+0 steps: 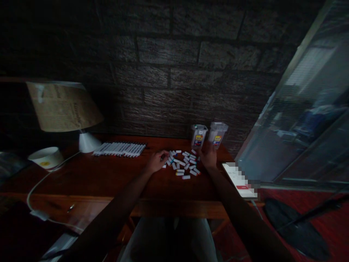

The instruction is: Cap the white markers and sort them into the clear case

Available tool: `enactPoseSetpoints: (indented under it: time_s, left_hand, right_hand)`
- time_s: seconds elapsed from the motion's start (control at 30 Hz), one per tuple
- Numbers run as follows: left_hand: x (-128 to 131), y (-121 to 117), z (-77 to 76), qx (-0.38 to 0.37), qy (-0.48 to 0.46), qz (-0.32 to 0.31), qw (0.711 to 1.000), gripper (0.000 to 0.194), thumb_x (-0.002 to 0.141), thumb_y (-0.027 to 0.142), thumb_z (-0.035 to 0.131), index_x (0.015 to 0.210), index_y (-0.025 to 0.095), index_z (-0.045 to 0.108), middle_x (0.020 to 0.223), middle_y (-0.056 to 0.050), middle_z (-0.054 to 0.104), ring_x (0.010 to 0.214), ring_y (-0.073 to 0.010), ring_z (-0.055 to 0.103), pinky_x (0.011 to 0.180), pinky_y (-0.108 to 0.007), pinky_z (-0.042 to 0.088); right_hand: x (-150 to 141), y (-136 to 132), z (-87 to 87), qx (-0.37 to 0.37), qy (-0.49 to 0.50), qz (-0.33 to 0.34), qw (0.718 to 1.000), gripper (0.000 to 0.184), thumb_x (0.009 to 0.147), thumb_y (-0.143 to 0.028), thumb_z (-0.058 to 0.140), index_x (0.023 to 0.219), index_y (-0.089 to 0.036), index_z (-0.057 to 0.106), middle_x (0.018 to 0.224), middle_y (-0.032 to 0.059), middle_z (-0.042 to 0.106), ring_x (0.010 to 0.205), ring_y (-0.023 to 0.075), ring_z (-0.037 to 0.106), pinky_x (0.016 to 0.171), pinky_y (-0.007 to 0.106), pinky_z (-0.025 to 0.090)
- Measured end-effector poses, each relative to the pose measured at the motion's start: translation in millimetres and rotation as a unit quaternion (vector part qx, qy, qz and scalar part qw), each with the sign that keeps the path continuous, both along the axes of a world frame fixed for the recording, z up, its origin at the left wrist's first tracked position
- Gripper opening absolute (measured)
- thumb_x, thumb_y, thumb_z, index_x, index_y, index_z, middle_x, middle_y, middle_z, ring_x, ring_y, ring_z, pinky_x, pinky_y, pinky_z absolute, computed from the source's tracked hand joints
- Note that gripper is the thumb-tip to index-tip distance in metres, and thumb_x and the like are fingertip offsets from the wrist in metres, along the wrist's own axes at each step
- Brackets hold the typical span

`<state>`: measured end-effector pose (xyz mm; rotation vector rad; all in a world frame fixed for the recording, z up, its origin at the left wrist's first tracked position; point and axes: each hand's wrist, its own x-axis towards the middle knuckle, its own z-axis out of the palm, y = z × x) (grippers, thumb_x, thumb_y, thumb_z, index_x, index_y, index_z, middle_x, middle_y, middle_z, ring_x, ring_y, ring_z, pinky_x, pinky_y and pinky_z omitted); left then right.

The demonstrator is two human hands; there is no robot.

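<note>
A wooden table (pixel 114 182) is backed by a stone-block wall (pixel 180 80). Near its back left corner, a shaded lamp (pixel 62 107) is placed. At the right edge, a bright flat object (pixel 237 178) is seen, partly pixelated. A row of white pens (pixel 120 149) is laid along the back edge, right of the lamp, and a white bowl (pixel 47 157) is set toward the left edge. Two clear tubs (pixel 199 134) are stood side by side near the back right corner. The left hand (pixel 157 161) is held curled at the left of the loose markers (pixel 186 177); whether one is pinched cannot be told. The right hand (pixel 209 158) is held at their right, before the tubs, its grip unclear. The markers are scattered between both hands, right of the table's middle.
</note>
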<state>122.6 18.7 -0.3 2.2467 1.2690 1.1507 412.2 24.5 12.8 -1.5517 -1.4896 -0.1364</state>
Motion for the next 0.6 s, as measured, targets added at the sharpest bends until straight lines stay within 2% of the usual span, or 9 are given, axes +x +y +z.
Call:
enactPoseSetpoints:
  time_s: [0.1, 0.17, 0.3, 0.43, 0.6]
  left_hand:
    - [0, -1, 0.5, 0.000, 0.003, -0.002, 1.000, 0.019, 0.088, 0.027, 0.051, 0.095, 0.021, 0.067, 0.097, -0.004, 0.076, 0.090, -0.0177, 0.068, 0.086, -0.029, 0.052]
    - [0, -3, 1.1, -0.001, 0.003, 0.004, 1.000, 0.018, 0.089, 0.027, 0.050, 0.094, 0.022, 0.067, 0.094, -0.003, 0.076, 0.087, -0.0177, 0.069, 0.084, -0.029, 0.052]
    - [-2, -7, 1.7, 0.015, 0.001, 0.006, 1.000, 0.018, 0.090, 0.027, 0.049, 0.093, 0.023, 0.066, 0.094, -0.002, 0.075, 0.089, -0.0178, 0.069, 0.083, -0.028, 0.052]
    - [-1, -6, 1.0, 0.012, -0.001, 0.004, 1.000, 0.019, 0.092, 0.029, 0.048, 0.093, 0.022, 0.066, 0.093, -0.003, 0.075, 0.086, -0.0173, 0.069, 0.080, -0.027, 0.051]
    - [-1, -4, -1.3, 0.024, -0.004, 0.000, 1.000, 0.020, 0.093, 0.030, 0.048, 0.092, 0.022, 0.066, 0.094, -0.003, 0.074, 0.088, -0.0175, 0.069, 0.083, -0.027, 0.050]
  right_hand:
    - [-16, 19, 5.5, -0.014, 0.014, -0.014, 1.000, 0.086, 0.081, -0.053, 0.061, 0.147, -0.007, 0.030, 0.138, 0.0272, 0.049, 0.128, 0.0373, 0.049, 0.100, 0.047, 0.045]
    - [-25, 33, 8.1, -0.020, 0.029, -0.024, 0.999, 0.092, 0.080, -0.051, 0.061, 0.150, -0.005, 0.021, 0.138, 0.0294, 0.048, 0.128, 0.0392, 0.049, 0.101, 0.049, 0.044]
    - [-31, 49, 6.6, -0.017, 0.046, -0.022, 0.999, 0.090, 0.085, -0.046, 0.053, 0.153, -0.003, 0.011, 0.140, 0.0310, 0.047, 0.126, 0.0386, 0.052, 0.097, 0.047, 0.047]
    - [-23, 47, 3.4, -0.034, 0.011, -0.028, 0.999, 0.090, 0.087, -0.050, 0.050, 0.154, -0.005, 0.011, 0.138, 0.0298, 0.050, 0.122, 0.0387, 0.056, 0.095, 0.046, 0.048]
    - [-15, 44, 1.6, -0.040, -0.008, -0.004, 0.999, 0.090, 0.089, -0.052, 0.048, 0.154, -0.004, 0.010, 0.135, 0.0289, 0.053, 0.123, 0.0369, 0.056, 0.097, 0.045, 0.047]
